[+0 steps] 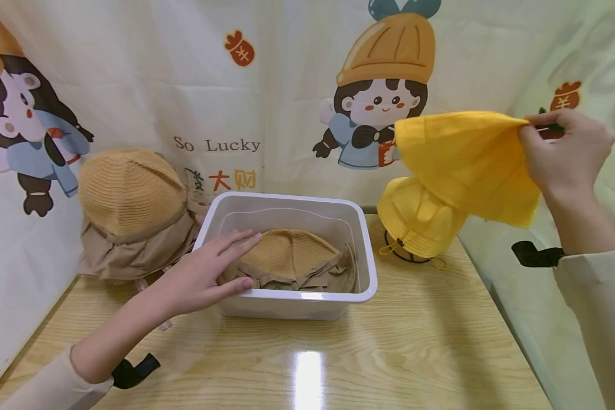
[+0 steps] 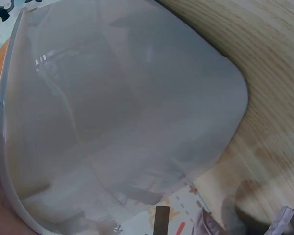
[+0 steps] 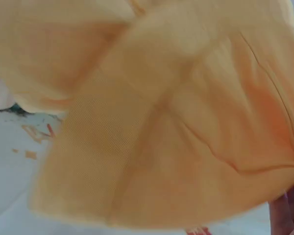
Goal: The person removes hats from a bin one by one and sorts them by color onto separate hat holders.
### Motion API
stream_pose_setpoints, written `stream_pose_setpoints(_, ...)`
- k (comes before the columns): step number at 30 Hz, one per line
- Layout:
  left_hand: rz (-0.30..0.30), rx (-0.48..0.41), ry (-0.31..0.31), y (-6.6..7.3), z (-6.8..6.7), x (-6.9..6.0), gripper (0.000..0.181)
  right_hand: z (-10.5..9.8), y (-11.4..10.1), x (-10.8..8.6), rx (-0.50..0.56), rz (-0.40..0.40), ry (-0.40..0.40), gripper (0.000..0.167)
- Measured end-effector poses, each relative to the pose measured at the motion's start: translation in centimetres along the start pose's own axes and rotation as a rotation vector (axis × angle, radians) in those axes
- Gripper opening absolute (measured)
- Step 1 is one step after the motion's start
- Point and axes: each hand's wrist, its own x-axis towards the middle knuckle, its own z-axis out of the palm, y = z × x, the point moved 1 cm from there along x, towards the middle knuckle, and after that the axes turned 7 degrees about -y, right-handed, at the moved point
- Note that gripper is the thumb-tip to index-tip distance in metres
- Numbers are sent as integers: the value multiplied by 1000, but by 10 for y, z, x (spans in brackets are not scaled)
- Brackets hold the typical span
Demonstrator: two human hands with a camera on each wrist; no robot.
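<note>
My right hand (image 1: pixel 569 148) pinches the edge of a yellow cloth hat (image 1: pixel 471 159), raised on the right. In the right wrist view the hat's stitched cloth (image 3: pixel 206 127) fills most of the picture. Partly behind it, another yellow hat (image 1: pixel 415 219) with a drawstring sits on a black wire stand (image 1: pixel 412 259). Over the left front part of a pale plastic tub (image 1: pixel 366 250) lies my left hand (image 1: pixel 210 273), fingers extended, thumb at the front rim. Inside the tub is a tan hat (image 1: pixel 292 253) with a woven crown and brown cloth, partly covered by that hand.
A second tan woven hat (image 1: pixel 130 193) with a brown cloth brim stands at the left back. The wooden table (image 1: pixel 400 353) meets printed fabric (image 1: pixel 292 114) at the back and sides. A ribbon (image 1: pixel 142 285) hangs beneath the left hat.
</note>
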Motion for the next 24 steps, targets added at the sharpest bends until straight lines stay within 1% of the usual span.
stream_pose_setpoints(2, 8, 7, 0, 0, 1, -1, 80, 10, 1, -7, -51, -94, -102, 32)
stream_pose_setpoints(3, 12, 12, 1, 0, 2, -1, 80, 15, 1, -12, -87, -151, -139, 35)
stream_pose_setpoints(4, 15, 18, 2, 0, 2, -1, 80, 20, 2, -16, -110, -194, -171, 34)
stream_pose_setpoints(6, 20, 25, 4, -1, 2, -1, 79, 29, 1, -22, -142, -256, -218, 31)
stream_pose_setpoints(8, 23, 27, 8, -1, 2, 0, 78, 36, 0, -25, -167, -285, -252, 29)
stream_pose_setpoints(10, 19, 24, 8, -1, 2, 0, 78, 42, -2, -27, -171, -329, -268, 26)
stream_pose_setpoints(12, 15, 14, 4, -1, 2, -1, 78, 49, -2, -31, -166, -408, -283, 21)
stream_pose_setpoints(14, 11, 6, 1, 0, 2, -1, 78, 55, -2, -38, -154, -537, -288, 14)
stream_pose_setpoints(16, 11, -1, -2, 0, 2, -2, 78, 60, -2, -47, -147, -680, -267, 11)
stream_pose_setpoints(17, 12, -3, -1, 1, 2, -2, 78, 60, -1, -50, -133, -731, -256, 11)
stream_pose_setpoints(18, 14, -2, -1, 1, 2, -2, 78, 59, 0, -52, -127, -764, -232, 11)
stream_pose_setpoints(19, 15, -2, 1, 2, 2, -2, 78, 57, 1, -52, -134, -767, -194, 11)
stream_pose_setpoints(20, 16, 1, 3, 2, 2, -1, 78, 53, 2, -52, -142, -738, -162, 11)
stream_pose_setpoints(21, 18, 2, 4, 2, 1, -1, 78, 48, 4, -49, -146, -683, -143, 11)
stream_pose_setpoints(23, 20, 2, 3, 3, 0, 0, 79, 40, 10, -41, -150, -528, -149, 16)
stream_pose_setpoints(24, 23, 2, 3, 2, 0, 1, 79, 37, 14, -37, -161, -463, -160, 19)
